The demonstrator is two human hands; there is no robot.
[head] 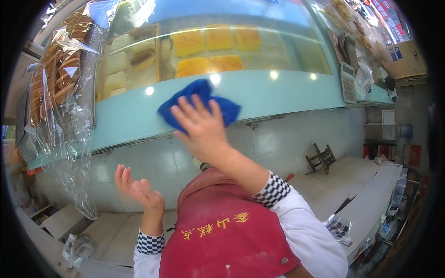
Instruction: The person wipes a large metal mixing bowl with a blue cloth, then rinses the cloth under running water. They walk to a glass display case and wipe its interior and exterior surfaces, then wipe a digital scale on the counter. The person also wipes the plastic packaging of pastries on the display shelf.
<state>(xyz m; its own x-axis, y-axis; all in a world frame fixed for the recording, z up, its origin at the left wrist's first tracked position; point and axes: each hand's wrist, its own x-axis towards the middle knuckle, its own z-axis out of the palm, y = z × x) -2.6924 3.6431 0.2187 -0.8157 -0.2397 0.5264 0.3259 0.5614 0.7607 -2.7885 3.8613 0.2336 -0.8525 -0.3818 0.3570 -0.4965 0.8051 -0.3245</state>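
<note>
My right hand (203, 128) lies with spread fingers on top of a blue cleaning cloth (198, 88), pressing it flat to the glass top of a display counter (295, 92). Part of the cloth is hidden under the palm. Off to the left, my left hand (139, 186) hovers over the floor in front of the counter with its fingers loosely curled and apart, holding nothing. Under the glass, yellow sponge cakes (189, 43) sit in rows. Beside them a wooden tray (158, 52) contains pale and brown cake pieces.
Brown baked goods (57, 76) under clear plastic film (66, 149) stand on the counter's left end. A calculator (347, 81) rests at its right, near bagged foods (361, 27). Behind me are low cabinets (320, 187), a small wooden chair (321, 158) and plastic bags (78, 248).
</note>
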